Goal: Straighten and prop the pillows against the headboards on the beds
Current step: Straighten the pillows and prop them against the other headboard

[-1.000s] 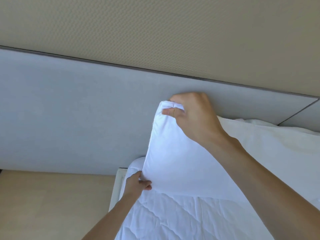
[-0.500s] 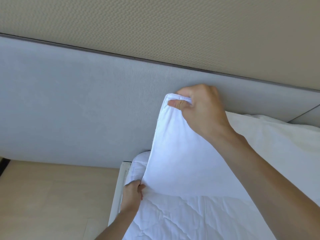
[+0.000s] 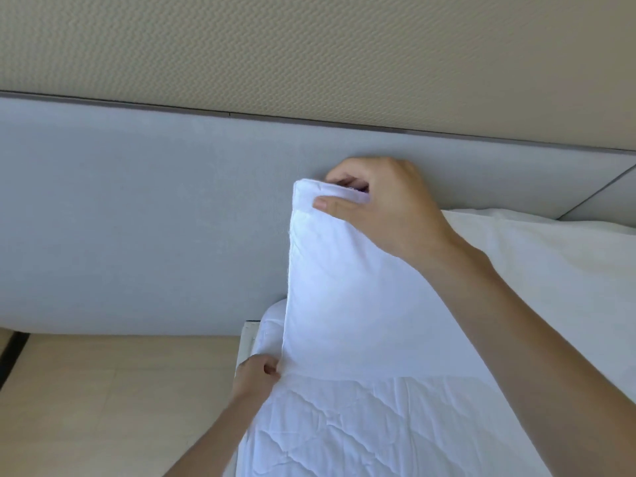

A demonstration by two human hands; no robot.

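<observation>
White pillow [image 3: 351, 287] pinched by right hand [image 3: 385, 208], left hand [image 3: 256, 373].

No text, label, brand, number or sign could be read anywhere in the head view. The grey headboard [image 3: 144, 218] carried no lettering on its plain fabric, and the white pillow [image 3: 351, 297] propped against the headboard showed no tag or printing either.
</observation>
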